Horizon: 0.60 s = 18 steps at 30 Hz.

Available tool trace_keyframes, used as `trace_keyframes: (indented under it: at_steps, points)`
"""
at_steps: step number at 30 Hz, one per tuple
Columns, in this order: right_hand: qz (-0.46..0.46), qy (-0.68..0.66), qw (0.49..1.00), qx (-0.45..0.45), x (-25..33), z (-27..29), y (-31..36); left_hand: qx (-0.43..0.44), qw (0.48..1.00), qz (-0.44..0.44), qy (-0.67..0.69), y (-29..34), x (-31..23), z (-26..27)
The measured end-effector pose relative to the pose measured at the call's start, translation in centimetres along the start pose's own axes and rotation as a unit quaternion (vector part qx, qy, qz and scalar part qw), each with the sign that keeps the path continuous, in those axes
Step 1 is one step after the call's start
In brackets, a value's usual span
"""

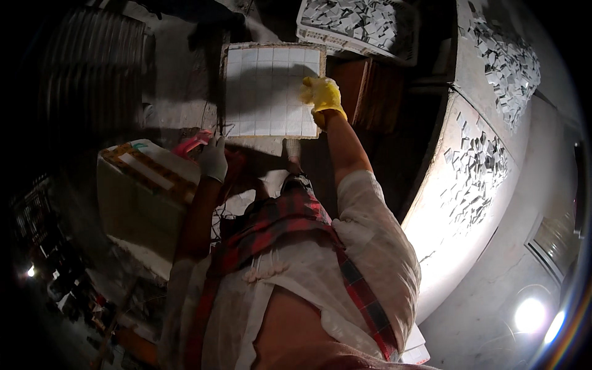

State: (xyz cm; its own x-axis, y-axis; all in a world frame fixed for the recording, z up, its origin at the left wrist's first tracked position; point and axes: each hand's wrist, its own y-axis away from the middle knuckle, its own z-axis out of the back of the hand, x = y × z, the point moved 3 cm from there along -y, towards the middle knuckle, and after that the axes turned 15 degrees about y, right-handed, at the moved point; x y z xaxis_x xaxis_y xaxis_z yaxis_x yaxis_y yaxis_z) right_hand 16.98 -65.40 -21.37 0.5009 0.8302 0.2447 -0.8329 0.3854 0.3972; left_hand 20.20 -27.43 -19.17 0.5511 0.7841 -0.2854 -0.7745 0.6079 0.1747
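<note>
Wearing a yellow glove, my right hand (325,97) is over the right side of a shallow tray (271,92) of white tiles laid in a grid. Its fingers are bent together and blurred at the tips, and what they hold, if anything, is hidden. My left hand (213,161), in a pale glove, is lower and to the left, beside the tray's near left corner. Its fingers close round a pink plastic piece (192,143), whose full shape is partly hidden. A thin bent wire (229,129) shows just beyond these fingers.
On the left stands a foam box (145,185) with brown tape. A white crate (357,28) of small tile pieces is at the far right, near brown boards (364,92). Along the right runs a pale table (431,209) with loose tile pieces (478,166). Dark ribbed stacks (92,74) stand far left.
</note>
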Motion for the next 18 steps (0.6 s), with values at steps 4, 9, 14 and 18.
trace_keyframes:
  at_steps: [4,9,14,18]
  points:
    - [0.002,0.188,0.982,-0.014,-1.0,1.4,-0.8,0.015,0.999,0.008,-0.038,-0.4,-0.9,1.3]
    - [0.053,0.194,0.915,-0.35,4.5,6.0,-5.8,0.011,0.999,0.044,-0.002,0.6,0.4,-0.2]
    - [0.234,0.153,0.948,-0.151,17.7,-1.2,-4.0,-0.046,0.995,0.065,0.06,1.6,-0.6,-0.1]
    - [0.439,0.245,0.835,-0.224,20.2,-2.7,-7.3,-0.001,0.989,0.109,0.097,1.0,-0.5,0.1]
